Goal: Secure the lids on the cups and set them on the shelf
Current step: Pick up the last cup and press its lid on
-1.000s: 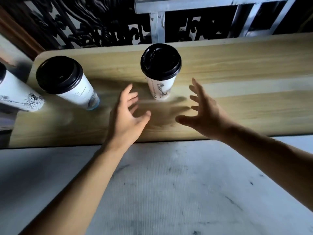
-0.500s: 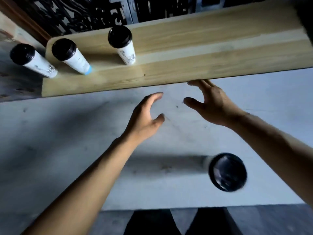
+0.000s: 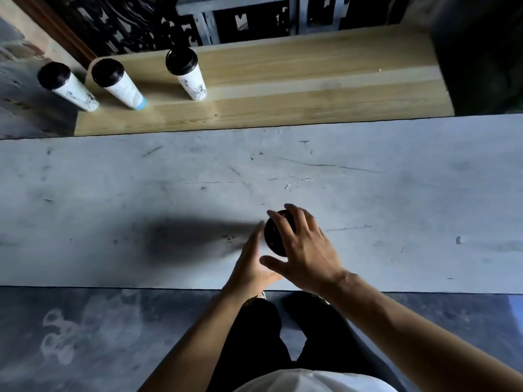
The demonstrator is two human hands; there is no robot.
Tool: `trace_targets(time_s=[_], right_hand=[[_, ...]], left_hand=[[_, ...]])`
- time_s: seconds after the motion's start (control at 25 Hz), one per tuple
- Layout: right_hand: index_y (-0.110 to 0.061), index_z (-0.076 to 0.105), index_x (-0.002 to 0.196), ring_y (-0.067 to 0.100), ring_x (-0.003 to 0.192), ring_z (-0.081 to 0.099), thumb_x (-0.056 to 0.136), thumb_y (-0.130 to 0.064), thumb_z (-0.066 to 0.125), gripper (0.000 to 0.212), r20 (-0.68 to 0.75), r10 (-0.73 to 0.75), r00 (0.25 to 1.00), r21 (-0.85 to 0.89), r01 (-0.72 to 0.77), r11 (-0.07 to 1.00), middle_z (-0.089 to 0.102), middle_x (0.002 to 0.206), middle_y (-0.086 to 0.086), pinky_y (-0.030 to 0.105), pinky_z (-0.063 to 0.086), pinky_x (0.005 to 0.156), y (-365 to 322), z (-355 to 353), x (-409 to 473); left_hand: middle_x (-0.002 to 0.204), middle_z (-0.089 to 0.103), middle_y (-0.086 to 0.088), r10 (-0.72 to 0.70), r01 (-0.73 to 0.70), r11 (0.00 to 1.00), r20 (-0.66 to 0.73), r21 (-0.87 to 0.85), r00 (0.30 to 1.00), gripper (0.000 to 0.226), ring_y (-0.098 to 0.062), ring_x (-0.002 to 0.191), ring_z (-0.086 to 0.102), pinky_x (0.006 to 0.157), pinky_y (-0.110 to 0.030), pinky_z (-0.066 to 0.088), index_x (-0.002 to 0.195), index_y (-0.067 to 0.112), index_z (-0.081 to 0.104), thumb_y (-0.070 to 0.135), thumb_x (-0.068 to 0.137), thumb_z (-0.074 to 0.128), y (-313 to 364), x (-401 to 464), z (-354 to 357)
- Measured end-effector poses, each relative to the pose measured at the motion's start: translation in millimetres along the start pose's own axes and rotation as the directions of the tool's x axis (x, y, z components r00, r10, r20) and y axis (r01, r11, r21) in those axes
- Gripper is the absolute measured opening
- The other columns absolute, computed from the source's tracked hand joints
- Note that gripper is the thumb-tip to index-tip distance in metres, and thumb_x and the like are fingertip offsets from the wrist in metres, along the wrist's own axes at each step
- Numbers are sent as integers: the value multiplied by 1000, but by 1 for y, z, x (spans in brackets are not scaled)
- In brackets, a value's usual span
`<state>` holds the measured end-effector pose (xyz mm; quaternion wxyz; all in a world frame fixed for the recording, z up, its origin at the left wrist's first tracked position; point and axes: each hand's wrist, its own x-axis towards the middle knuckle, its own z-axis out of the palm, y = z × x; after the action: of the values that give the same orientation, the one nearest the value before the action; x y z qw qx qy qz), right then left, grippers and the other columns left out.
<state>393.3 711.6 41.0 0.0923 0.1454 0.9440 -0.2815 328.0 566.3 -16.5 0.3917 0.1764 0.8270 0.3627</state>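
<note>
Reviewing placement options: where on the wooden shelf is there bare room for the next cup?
The wooden shelf is bare from the rightmost lidded cup to its right end. The left end is crowded: a second cup stands there, a third just beyond the corner.

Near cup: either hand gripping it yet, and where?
Cannot tell. Right hand covers the black lid; left hand is beside the cup, contact unclear.

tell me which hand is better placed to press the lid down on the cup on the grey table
Right. The right hand already lies over the black lid, fingers spread across it. The left hand sits beside the cup, better placed to steady it.
</note>
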Motion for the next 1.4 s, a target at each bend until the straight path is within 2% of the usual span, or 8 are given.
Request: trace_targets(time_s=[0.16,0.32,0.44,0.52,0.64,0.88,1.16,1.4], right_hand=[[-23,42,151,35,137,41,83,-36,71,76,-1,77,997,85,-77,993,36,154,10,49,55,97,0,4,2],[-24,45,149,38,123,54,76,-32,75,80,-16,161,987,195,-155,968,43,144,9,39,48,99,-7,-13,8],[-30,47,149,29,119,59,77,-39,63,75,-32,201,979,377,-174,910,49,136,6,33,49,99,-17,-35,8],[-39,54,141,23,118,60,79,-41,50,63,-7,227,974,612,-175,771,56,130,3,35,49,100,-24,-50,14],[-39,65,121,14,104,61,76,-35,41,51,48,245,968,835,-174,522,67,121,-1,24,46,75,-48,-74,24],[-27,68,126,-8,99,63,89,-37,32,53,-41,82,996,817,-14,577,69,125,-8,4,43,74,-82,-97,31],[-42,73,114,16,113,66,98,-42,34,42,-152,56,987,788,86,610,73,117,3,32,48,102,-85,-93,33],[-44,70,119,9,123,62,100,-42,31,44,-183,7,983,726,130,675,72,125,-7,34,45,112,-92,-100,37]], left_hand=[[124,69,11,48,-41,995,-79,90,996,61,-13,114,68,92,-38,58,129,36,54,29,74,77,3,23,3],[128,68,4,152,-140,982,-91,123,984,60,-10,116,62,98,-30,50,130,24,58,21,75,82,9,9,-19],[123,64,2,267,-249,952,-81,178,960,55,-17,110,60,91,-33,50,126,25,51,37,78,75,26,-13,-52],[114,67,2,282,-256,940,-93,226,955,57,-21,98,65,80,-36,55,121,28,45,47,75,72,43,-22,-75],[110,68,7,280,-239,916,-85,323,956,59,-21,94,66,79,-38,57,119,28,50,53,71,74,77,-39,-104],[111,67,6,300,-194,887,-205,418,932,66,-23,96,66,80,-38,56,119,27,46,59,69,75,110,-60,-131],[112,65,8,334,-176,858,-266,482,904,64,-24,97,67,79,-35,53,119,28,44,61,70,70,124,-72,-130],[105,66,11,344,-166,866,-320,472,883,61,-23,92,68,78,-36,56,114,30,43,60,67,66,130,-68,-131]])
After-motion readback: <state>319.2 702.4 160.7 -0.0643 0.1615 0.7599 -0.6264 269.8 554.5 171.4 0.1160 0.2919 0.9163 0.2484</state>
